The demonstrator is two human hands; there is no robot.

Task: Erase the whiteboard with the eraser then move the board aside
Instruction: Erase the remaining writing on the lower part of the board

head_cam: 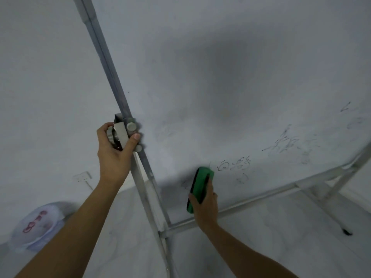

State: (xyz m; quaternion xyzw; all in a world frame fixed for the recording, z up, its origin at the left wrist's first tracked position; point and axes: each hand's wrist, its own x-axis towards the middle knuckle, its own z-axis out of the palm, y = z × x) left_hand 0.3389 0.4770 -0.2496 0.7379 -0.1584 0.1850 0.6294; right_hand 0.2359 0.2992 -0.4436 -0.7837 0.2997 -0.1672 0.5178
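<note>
Your left hand (114,151) is at the board's left edge. Fingers and thumb are curled round the grey metal bracket (122,131) on the side rail (108,63), with the thumb tip between two round knobs. Your right hand (205,203) grips the green eraser (200,182), thumb and fingers clamped round its lower end. The eraser is held against the whiteboard (220,77), low down near the bottom-left corner, just above the bottom rail (261,197). Black scribbles (234,167) start just right of the eraser's top end. A fainter smeared patch (289,144) sits further right and higher, with a few strokes near the right edge. The rest of the surface is grey and hazy. Below the board are the stand legs (321,194) on a pale floor (261,237). Far left, a clear plastic bag (36,227) with red print lies on the floor, with a wall socket (82,176) above it.
</note>
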